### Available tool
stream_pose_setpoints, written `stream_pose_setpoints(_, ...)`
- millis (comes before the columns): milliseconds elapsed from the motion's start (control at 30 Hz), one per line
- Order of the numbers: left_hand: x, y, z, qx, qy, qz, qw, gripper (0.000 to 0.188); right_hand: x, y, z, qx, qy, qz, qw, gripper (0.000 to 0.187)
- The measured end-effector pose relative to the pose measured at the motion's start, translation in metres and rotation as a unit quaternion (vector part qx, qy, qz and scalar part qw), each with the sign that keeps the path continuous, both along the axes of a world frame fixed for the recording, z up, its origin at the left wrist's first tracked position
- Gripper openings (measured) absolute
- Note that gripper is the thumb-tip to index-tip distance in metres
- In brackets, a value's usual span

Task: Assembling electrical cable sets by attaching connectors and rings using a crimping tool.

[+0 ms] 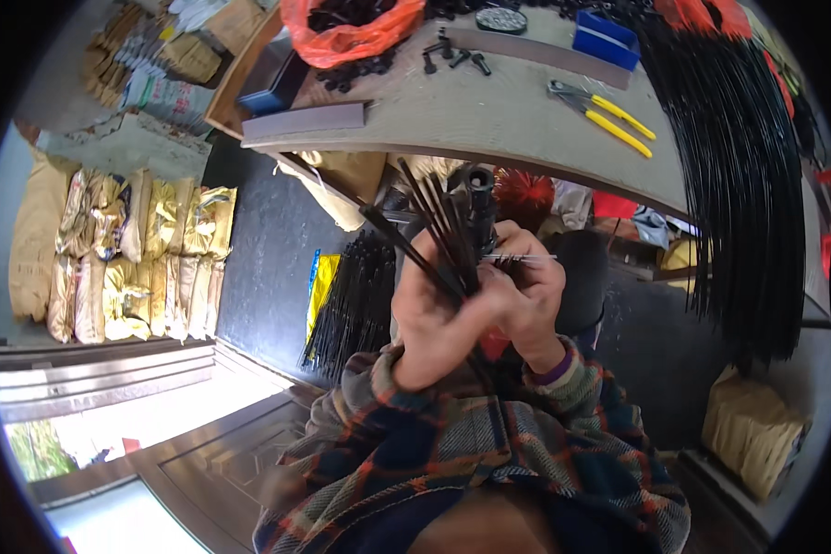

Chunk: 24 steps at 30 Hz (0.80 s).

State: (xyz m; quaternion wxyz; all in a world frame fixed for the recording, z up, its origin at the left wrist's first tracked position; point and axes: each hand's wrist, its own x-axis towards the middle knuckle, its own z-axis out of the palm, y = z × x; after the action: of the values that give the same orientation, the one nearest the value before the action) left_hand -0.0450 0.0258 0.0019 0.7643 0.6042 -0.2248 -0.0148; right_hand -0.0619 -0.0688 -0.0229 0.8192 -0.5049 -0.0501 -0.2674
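Observation:
In front of my chest, below the table edge, both hands are close together. My left hand [425, 323] is closed round a bunch of thin black rods [439, 217] that fan up and to the left. A black cylindrical piece with a round hole in its top [478, 185] stands upright between the hands; which fingers bear it is hidden. My right hand [531, 291] is closed against the left, its fingers bent. A few thin silvery pins or wires [531, 258] stick out sideways at its fingers. The fingertips of both hands are partly hidden and slightly blurred.
On the table [517, 111] lie yellow-handled pliers [605, 115], a blue bin [606, 42], loose black fittings [462, 60] and an orange bag [351, 37]. Long black strands [734, 185] hang over its right side. More black strands [355, 300] and wrapped bundles [143, 249] are at left.

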Motion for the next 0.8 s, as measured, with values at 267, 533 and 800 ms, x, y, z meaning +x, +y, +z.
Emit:
stream_pose_setpoints(267,0.019,0.018,-0.027,-0.175,0.079,0.091,0.977,0.028,0.01,0.016,-0.011,0.019,0.021,0.048,0.998,0.011)
stream_pose_setpoints(533,0.015,0.034,-0.039,-0.209,0.103,0.115,0.966,0.024,0.016,0.024,-0.018,-0.209,0.002,-0.06,0.976,0.012)
stream_pose_setpoints(800,0.005,0.03,-0.048,-0.181,0.057,0.146,0.971,0.029,0.017,0.017,-0.028,-0.118,0.087,0.129,0.981,0.015)
